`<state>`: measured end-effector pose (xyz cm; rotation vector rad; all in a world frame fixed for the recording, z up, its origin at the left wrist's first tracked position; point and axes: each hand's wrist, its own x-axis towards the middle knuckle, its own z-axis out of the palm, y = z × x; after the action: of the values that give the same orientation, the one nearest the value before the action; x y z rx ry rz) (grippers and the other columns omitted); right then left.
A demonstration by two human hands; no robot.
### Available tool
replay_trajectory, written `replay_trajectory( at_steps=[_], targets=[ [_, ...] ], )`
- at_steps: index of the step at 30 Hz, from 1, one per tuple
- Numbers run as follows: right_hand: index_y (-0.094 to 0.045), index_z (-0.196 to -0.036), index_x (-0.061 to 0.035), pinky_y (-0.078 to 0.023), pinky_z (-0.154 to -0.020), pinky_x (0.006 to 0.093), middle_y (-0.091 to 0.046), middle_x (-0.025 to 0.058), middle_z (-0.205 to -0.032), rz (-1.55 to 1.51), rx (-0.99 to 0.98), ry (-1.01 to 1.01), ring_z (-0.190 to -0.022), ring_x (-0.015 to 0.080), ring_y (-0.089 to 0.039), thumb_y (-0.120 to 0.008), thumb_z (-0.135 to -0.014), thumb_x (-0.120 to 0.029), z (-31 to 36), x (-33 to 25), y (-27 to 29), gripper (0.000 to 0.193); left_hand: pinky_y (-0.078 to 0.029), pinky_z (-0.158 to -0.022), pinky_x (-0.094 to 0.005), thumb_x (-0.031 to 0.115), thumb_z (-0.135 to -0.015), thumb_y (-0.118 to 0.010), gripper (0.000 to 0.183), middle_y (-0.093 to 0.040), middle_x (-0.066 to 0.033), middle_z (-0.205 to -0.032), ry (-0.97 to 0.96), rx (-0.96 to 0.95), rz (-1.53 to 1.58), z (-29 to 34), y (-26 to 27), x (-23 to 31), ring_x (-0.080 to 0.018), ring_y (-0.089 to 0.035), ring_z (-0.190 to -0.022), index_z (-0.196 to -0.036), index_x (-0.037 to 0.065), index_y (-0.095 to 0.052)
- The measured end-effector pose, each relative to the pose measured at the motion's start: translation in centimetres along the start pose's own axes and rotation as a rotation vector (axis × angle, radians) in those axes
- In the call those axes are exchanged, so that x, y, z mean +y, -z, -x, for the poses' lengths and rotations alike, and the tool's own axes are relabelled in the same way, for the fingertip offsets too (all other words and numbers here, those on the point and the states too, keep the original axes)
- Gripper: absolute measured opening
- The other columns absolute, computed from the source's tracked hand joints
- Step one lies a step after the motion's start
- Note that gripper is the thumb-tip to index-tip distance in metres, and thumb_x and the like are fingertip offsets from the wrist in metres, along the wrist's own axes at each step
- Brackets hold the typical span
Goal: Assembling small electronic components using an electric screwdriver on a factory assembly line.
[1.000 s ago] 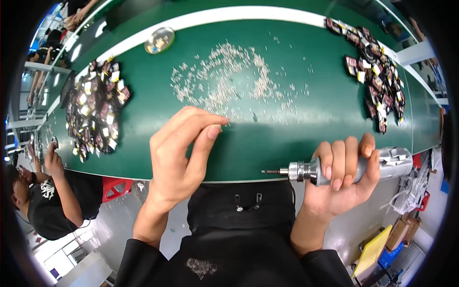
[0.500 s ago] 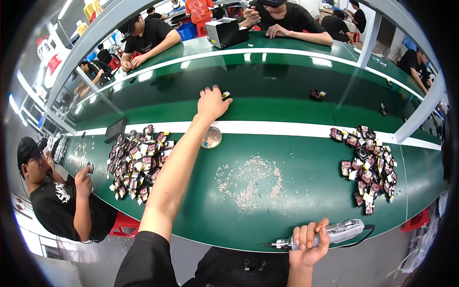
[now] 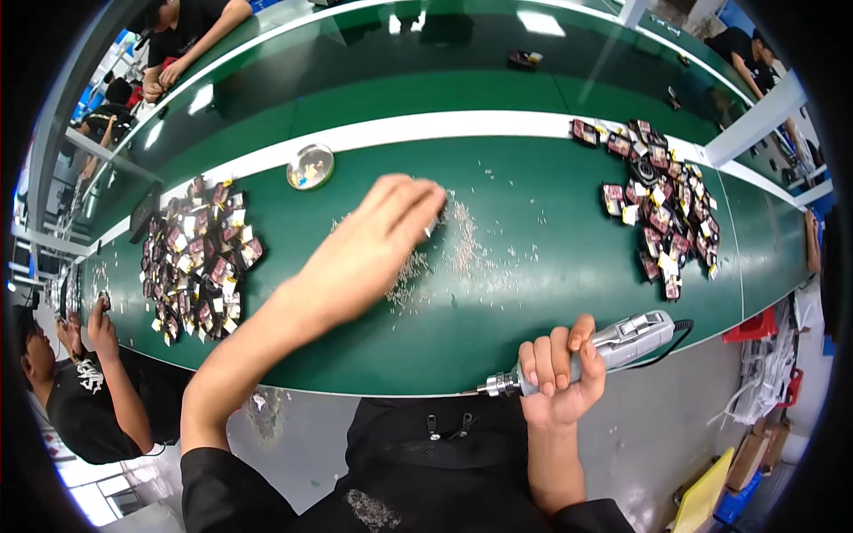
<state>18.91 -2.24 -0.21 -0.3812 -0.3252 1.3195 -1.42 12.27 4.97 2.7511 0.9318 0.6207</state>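
The left hand [image 3: 369, 244] is reaching out over the green table [image 3: 498, 338], its fingers lying close together and slightly curled, their tips resting at the scatter of small screws [image 3: 444, 253] spread across the middle of the table. The motion blur is hiding whether anything is pinched between the fingertips, so I cannot tell if the hand is holding a screw. The screws are lying directly under and at about 3 o'clock of those fingertips, thinning out toward 4 o'clock.

The right hand [image 3: 560, 373] is wrapping all its fingers tightly around a grey electric screwdriver [image 3: 586, 360], holding it just off the near edge of the table. The tool is lying nearly level, its metal tip pointing toward 9 o'clock and its cord end toward 2 o'clock.

At 10 o'clock of the left hand a small round metal dish [image 3: 310, 166] is sitting near the white stripe. At 9 o'clock of that hand a heap of small dark parts [image 3: 195, 258] is covering the table, and a second heap of parts [image 3: 662, 204] is lying at 2 o'clock of the screws. At the lower left another person in a black shirt [image 3: 84, 400] is sitting beside the table.
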Motion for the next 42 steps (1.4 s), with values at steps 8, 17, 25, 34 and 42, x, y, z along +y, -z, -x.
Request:
replay_trajectory(
  at_steps=[8,17,25,34,42],
  targets=[
    [-0.045,-0.086,-0.0074,-0.037,-0.05,0.0288,-0.038,-0.0003,-0.049,0.003,-0.107,-0.092,-0.04,0.011,-0.038,-0.046,-0.091,-0.018,3.3,-0.5,-0.4,0.011,-0.049,-0.089,-0.0396,-0.001,-0.07,-0.061,0.048,-0.052,-0.0199,-0.125,-0.112,-0.164,0.082,6.2,-2.5,9.2,-0.0338,-0.052,-0.11,-0.116,-0.012,-0.053],
    [-0.046,-0.089,-0.0068,-0.039,-0.05,0.029,-0.04,0.0005,-0.052,0.001,-0.165,-0.175,-0.041,0.0118,-0.04,-0.045,-0.091,-0.014,5.2,1.8,-0.5,0.008,-0.056,-0.07,-0.0353,-0.003,-0.063,-0.062,0.035,-0.061,-0.02,-0.107,-0.145,0.026,0.064,6.2,-3.6,9.3,-0.0305,-0.061,-0.094,-0.097,-0.011,-0.061],
    [-0.043,-0.091,-0.0057,-0.039,-0.048,0.0286,-0.041,0.0031,-0.054,0.121,0.092,-0.187,-0.044,0.0133,-0.041,-0.046,-0.091,-0.011,6.2,3.3,-1.6,0.006,-0.056,-0.063,-0.0331,0.0,-0.06,-0.061,0.036,-0.061,-0.0231,-0.101,-0.279,0.083,-0.084,6.7,-4.4,9.3,-0.0309,-0.064,-0.085,-0.093,-0.013,-0.06],
    [-0.043,-0.085,-0.0096,-0.034,-0.04,0.0258,-0.038,-0.0004,-0.05,0.318,0.198,-0.22,-0.038,0.0105,-0.036,-0.045,-0.09,-0.023,6.0,3.3,-2.0,0.014,-0.054,-0.061,-0.0333,0.001,-0.058,-0.061,0.037,-0.06,-0.0237,-0.096,-0.297,0.054,-0.093,6.5,-4.3,9.5,-0.0314,-0.062,-0.083,-0.092,-0.014,-0.059],
    [-0.045,-0.093,-0.005,-0.037,-0.043,0.0284,-0.04,0.002,-0.053,0.133,-0.06,-0.195,-0.041,0.0123,-0.039,-0.046,-0.09,-0.01,4.7,0.7,-1.4,0.006,-0.054,-0.065,-0.0339,0.002,-0.063,-0.065,0.035,-0.058,-0.0209,-0.107,-0.145,-0.098,0.059,6.9,-3.3,10.0,-0.032,-0.059,-0.095,-0.095,-0.012,-0.06]
  ],
)
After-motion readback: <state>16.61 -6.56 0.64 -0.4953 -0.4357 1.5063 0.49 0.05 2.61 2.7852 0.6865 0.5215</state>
